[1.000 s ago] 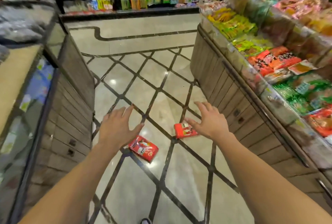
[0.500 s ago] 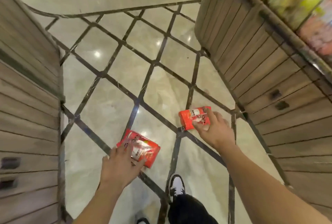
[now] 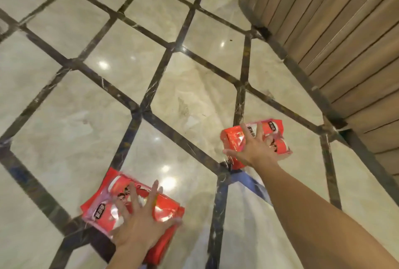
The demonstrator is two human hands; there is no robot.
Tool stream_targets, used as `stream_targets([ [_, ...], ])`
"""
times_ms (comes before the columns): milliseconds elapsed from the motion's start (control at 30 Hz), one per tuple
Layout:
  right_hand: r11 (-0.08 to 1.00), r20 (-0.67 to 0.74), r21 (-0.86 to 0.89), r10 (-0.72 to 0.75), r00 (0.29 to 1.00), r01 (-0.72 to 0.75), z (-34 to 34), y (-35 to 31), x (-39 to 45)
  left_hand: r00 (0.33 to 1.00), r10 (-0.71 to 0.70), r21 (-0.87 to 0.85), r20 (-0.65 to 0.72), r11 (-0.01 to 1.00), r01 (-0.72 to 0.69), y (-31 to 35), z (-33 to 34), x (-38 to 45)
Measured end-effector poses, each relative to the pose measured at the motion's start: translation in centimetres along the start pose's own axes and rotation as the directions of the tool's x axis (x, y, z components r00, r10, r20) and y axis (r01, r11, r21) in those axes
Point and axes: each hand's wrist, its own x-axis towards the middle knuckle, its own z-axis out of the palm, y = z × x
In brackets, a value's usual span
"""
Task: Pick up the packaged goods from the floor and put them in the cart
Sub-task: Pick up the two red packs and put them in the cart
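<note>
- Left hand lies on the near-left red snack packet, fingers spread over the top and thumb reaching the right edge; looks like it is closing round the packet, but blur hides whether the grip is made.
- Right hand is on the far-right red snack packet, fingers splayed across its face, thumb at the near-left edge. Same story: contact, grip not confirmed.
- Both packets seem to lie on the marble floor, well apart from each other; the right one sits near the slatted wooden display base.
- Step: grasp phase of the pick-up, both hands at once.
- Next: curl fingers under the packet edges, lift both clear, then turn toward the cart. Cart is not in view, so its direction can't be called.
- Versus half a second ago: view has dropped closer to the floor, hands have gone from the packets' near edges to fully over them, and the shoe and trouser leg have left the frame.
</note>
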Motion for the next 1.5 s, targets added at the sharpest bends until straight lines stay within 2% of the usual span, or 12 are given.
stream_targets([
  [100,1.000,0.041,0.015,-0.005,0.999,0.004,1.9,-0.2,2.4,0.998,0.052,0.170,0.040,0.984,-0.058,1.4,0.8,1.2],
  [167,0.999,0.073,-0.037,-0.024,0.997,0.027,2.8,-0.5,2.6,0.973,0.230,0.330,-0.009,0.919,-0.214,1.6,1.0,1.8],
  [267,0.986,0.057,-0.124,-0.108,0.993,0.114,3.2,0.2,1.2,0.834,0.546,0.554,0.079,0.671,-0.492,1.6,0.3,3.0],
  [333,0.956,0.091,-0.174,-0.223,0.971,0.236,3.4,1.7,0.3,0.774,0.585,0.587,0.241,0.548,-0.596,1.8,-0.3,3.7],
  [433,0.912,0.093,-0.194,-0.349,0.932,0.361,3.5,3.7,-0.5,0.716,0.696,0.498,0.053,0.603,-0.623,2.6,-0.4,3.9],
  [500,0.955,-0.077,-0.083,-0.291,0.954,0.285,3.5,4.2,-0.8,0.800,0.596,0.332,-0.074,0.771,-0.544,3.1,-0.8,3.8],
  [567,0.987,-0.253,0.138,-0.050,0.966,0.087,3.8,4.3,-0.5,0.885,0.419,0.232,-0.201,0.898,-0.373,3.1,-0.7,4.1],
  [633,0.904,-0.233,0.407,0.242,0.942,-0.132,4.2,4.4,0.1,0.937,0.209,0.088,-0.279,0.978,-0.191,3.2,-0.7,4.4],
  [700,0.767,-0.088,0.590,0.374,0.923,-0.254,4.8,4.7,0.9,0.970,0.042,-0.148,-0.238,0.986,-0.079,2.9,-0.8,4.3],
  [967,0.505,0.146,0.800,0.361,0.921,-0.325,4.9,5.3,1.9,0.984,-0.130,-0.647,-0.123,0.762,0.020,1.7,-0.7,4.3],
  [1167,0.597,0.057,0.757,0.344,0.937,-0.266,4.0,4.4,0.5,0.973,-0.229,-0.586,-0.022,0.792,0.173,2.1,-1.2,5.6],
  [1500,0.660,-0.102,0.745,0.250,0.963,-0.093,-3.4,3.2,-3.0,0.972,-0.177,-0.656,-0.153,0.754,0.034,6.5,-7.5,2.2],
])
